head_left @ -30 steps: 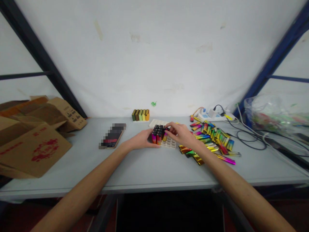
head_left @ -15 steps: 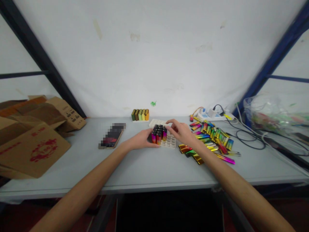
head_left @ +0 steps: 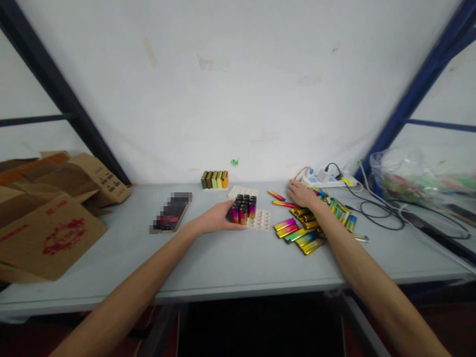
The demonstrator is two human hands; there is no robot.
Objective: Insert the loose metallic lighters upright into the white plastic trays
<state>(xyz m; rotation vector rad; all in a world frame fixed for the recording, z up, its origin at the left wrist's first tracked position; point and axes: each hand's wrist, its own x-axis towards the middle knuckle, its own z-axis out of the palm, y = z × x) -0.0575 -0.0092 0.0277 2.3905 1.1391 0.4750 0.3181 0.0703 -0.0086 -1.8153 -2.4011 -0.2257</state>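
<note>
Near the table's middle, my left hand [head_left: 219,216] is wrapped round the left side of a block of upright lighters [head_left: 243,210] with black tops and shiny pink, purple and orange bodies. They stand in a white holed tray [head_left: 263,220], whose right part shows bare holes. To the right, my right hand [head_left: 303,194] lies over the far left part of a pile of loose metallic lighters [head_left: 305,235]. Its fingers are stretched out and partly apart; what lies under them is hidden. Two loose lighters [head_left: 277,196] rest left of that hand.
A second white holed tray [head_left: 243,191] lies behind the block. Against the wall stands a tray of green and yellow lighters [head_left: 214,180]. A phone [head_left: 171,213] and cardboard boxes [head_left: 55,228] are on the left. A power strip [head_left: 324,177], cables [head_left: 383,213] and a plastic bag [head_left: 405,168] are right.
My right hand has left the lighter block and moved right to the pile's far edge. Some lighters there have shifted left. My left hand stays round the block.
</note>
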